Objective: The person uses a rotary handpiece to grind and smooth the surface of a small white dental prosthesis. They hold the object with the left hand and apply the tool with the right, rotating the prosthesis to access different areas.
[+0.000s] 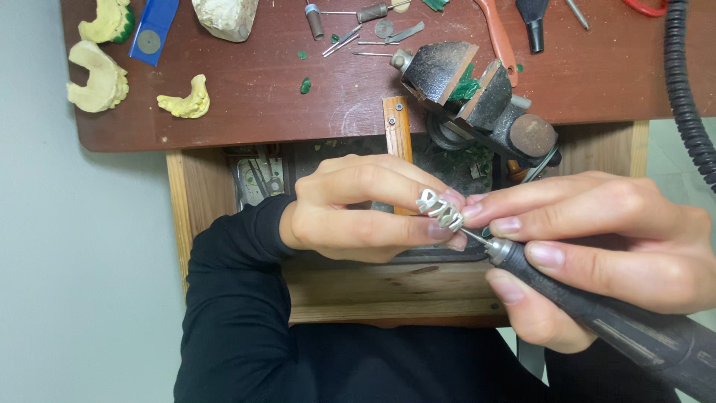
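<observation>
Left hand (358, 209) pinches the small, stiff, likely slippery metal casting (440, 209) by its edges, while right hand (597, 246) grips the handpiece (597, 313).

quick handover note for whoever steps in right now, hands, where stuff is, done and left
Left hand: pinches the small silvery metal piece at its fingertips, over the open drawer.
Right hand: holds the dark rotary handpiece, its bit tip at the piece.
Bench: small vise, yellow plaster casts, spare burs.
Done: piece gripped, tool applied.
Left: how far the grinding has got cannot be told.
</observation>
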